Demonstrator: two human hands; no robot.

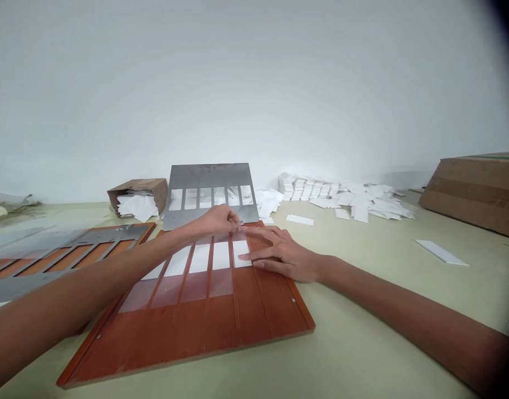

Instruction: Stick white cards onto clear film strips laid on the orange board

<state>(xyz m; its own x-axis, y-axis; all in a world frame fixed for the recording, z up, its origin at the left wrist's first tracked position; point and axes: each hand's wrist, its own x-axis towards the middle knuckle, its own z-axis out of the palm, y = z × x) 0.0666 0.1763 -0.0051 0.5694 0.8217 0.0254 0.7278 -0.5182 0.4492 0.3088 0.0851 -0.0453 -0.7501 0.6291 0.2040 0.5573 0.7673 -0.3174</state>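
At the counter's left edge, a slotted steel plate (67, 243) lies over a second orange board (25, 260). Behind it, a cardboard carton (140, 189) spills white offcuts (137, 208). My left hand (216, 220) has its fingers (233, 221) closed to a pinch at the lower edge of a rear steel plate (208, 176); what they hold is too small to tell from this view. Before me lies a grooved orange board (188, 327), with white strips (200, 257) in its channels. My right hand (285, 257) rests with fingers spread open on the board and nearest strip. The strips appear light and thin, best taken by their long edges; the board looks stiff and heavy. Open counter lies right of it, then stacked strips (308, 185), a loose heap (371, 202), a single strip (441, 252) and a large carton (473, 191).
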